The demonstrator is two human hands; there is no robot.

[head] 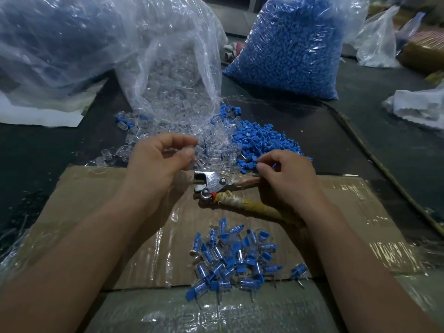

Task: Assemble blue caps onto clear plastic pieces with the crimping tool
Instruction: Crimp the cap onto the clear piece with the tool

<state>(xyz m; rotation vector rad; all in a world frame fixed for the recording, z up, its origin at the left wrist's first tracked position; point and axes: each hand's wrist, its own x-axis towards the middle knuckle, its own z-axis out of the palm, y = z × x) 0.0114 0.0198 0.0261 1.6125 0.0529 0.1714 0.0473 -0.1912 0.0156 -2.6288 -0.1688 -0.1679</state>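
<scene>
Clear bag (168, 39) lying open and spilling clear plastic pieces (125, 150) onto the table, second bag (343, 22) behind bulging with blue caps (288, 58), left hand (156, 164) pinching one clear piece, right hand (290, 179) gripping the crimping tool (211, 186) handles over cardboard (101, 212), capped pieces (230, 260) lying heaped just below.

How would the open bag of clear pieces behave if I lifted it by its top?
The bag is probably floppy: its thin film looks crumpled and sagging. Its mouth opens onto the spilled clear pieces, so more would likely pour out.
</scene>
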